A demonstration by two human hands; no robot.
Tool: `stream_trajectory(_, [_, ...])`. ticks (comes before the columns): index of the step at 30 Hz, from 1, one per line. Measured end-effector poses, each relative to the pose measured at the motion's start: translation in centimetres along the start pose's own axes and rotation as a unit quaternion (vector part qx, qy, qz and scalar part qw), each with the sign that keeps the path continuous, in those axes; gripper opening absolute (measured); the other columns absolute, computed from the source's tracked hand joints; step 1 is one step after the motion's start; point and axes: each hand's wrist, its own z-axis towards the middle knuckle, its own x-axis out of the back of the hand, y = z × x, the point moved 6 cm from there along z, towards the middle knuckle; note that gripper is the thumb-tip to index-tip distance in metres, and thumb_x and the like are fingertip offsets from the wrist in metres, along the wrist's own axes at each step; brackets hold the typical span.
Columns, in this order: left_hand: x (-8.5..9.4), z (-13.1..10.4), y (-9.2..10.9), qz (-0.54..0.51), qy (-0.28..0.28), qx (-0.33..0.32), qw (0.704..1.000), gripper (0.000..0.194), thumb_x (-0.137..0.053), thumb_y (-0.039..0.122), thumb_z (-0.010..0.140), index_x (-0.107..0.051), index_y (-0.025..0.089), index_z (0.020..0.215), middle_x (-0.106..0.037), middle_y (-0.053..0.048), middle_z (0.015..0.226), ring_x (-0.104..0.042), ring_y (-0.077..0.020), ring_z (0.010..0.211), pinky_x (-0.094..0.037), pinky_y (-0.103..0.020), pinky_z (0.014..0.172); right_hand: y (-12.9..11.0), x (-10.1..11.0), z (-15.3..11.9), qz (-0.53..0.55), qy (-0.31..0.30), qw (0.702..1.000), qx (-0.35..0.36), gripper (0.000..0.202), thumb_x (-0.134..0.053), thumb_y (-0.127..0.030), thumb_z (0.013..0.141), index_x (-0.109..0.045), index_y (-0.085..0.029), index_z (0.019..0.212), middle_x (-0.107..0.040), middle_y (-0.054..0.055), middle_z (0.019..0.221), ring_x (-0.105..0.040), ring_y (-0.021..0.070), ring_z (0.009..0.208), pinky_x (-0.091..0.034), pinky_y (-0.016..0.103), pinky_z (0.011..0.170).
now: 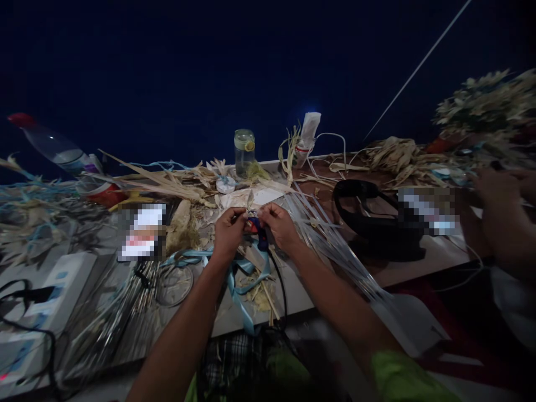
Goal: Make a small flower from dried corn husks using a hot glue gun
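My left hand [229,233] and my right hand [280,226] are close together over the middle of the table, each with thumb and index finger pinched. Something thin and pale seems to run between the fingertips, too small and dim to name. Just below them lies a blue and red tool [262,240], which looks like a hot glue gun, with a black cord [280,279] running down over the table edge. Light blue ribbon [238,304] curls beneath my hands. Dry husk scraps [262,296] are scattered around it.
Left are a wire coil [175,286], metal rods [125,301], a power strip [54,301] and a tilted bottle [56,148]. A jar [244,153] stands behind. Right are pale sticks [330,245], a black headband-like device [377,223], dried husks [397,159] and another person's hand [498,187].
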Motion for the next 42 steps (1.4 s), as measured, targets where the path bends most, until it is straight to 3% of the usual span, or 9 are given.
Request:
stream_trajectory(6, [-0.4,-0.2,0.1,-0.016,-0.014,0.014,1.0,0.018,-0.064,0.027,0.063,-0.058,0.016,0.076,-0.057,0.004,0.06,-0.053,-0.0079,0.046,-0.045,-0.02,0.046,0.4,-0.7,-0.2,0.036,-0.036,0.998,-0.041,0.025,-0.064,-0.032,0.062,-0.054,-0.017,0.08,-0.05,-0.006,0.057,-0.044,0.0056,0.047,-0.039,0.02,0.049])
stream_trajectory(15, [-1.5,-0.6,0.0,-0.042,-0.095,0.035,0.994,0.019,-0.063,0.029,0.065,-0.059,0.015,0.077,-0.057,0.003,0.055,-0.049,-0.0065,0.044,-0.041,-0.019,0.046,0.9,-0.6,0.0,0.077,-0.025,0.994,-0.068,0.023,-0.065,-0.03,0.061,-0.052,-0.019,0.076,-0.048,-0.008,0.048,-0.042,0.0061,0.041,-0.041,0.021,0.044])
stream_trajectory(23, [-1.7,-0.7,0.0,-0.067,-0.111,0.044,0.991,0.019,-0.065,0.03,0.064,-0.059,0.014,0.074,-0.058,0.001,0.056,-0.047,-0.0056,0.044,-0.037,-0.018,0.044,0.8,-0.9,0.1,0.107,-0.071,0.988,-0.085,0.02,-0.067,-0.026,0.058,-0.058,-0.017,0.074,-0.051,-0.007,0.052,-0.041,0.0041,0.041,-0.04,0.019,0.042])
stream_trajectory(28, [-1.9,-1.0,0.5,-0.153,-0.142,0.106,0.972,0.018,-0.067,0.025,0.062,-0.056,0.013,0.072,-0.05,0.004,0.05,-0.04,-0.0032,0.041,-0.036,-0.017,0.044,0.9,-1.0,0.1,0.175,-0.128,0.968,-0.124,0.024,-0.07,-0.021,0.056,-0.062,-0.017,0.078,-0.056,-0.006,0.058,-0.044,0.0045,0.046,-0.045,0.021,0.05])
stream_trajectory(33, [-2.1,-1.3,0.6,-0.205,-0.171,0.166,0.949,0.02,-0.07,0.02,0.06,-0.055,0.013,0.071,-0.048,0.005,0.055,-0.034,0.0,0.039,-0.033,-0.016,0.041,1.4,-0.6,0.3,0.197,-0.121,0.962,-0.147,0.028,-0.071,-0.02,0.057,-0.063,-0.018,0.083,-0.064,-0.002,0.068,-0.048,0.0045,0.049,-0.044,0.02,0.053])
stream_trajectory(42, [-2.2,-1.4,0.2,-0.162,-0.198,0.17,0.952,0.021,-0.07,0.023,0.059,-0.054,0.013,0.069,-0.045,0.006,0.049,-0.033,-0.001,0.038,-0.033,-0.016,0.04,1.2,-0.8,0.1,0.172,-0.13,0.968,-0.13,0.02,-0.072,-0.021,0.058,-0.057,-0.016,0.071,-0.062,-0.003,0.065,-0.054,0.0069,0.05,-0.045,0.021,0.051])
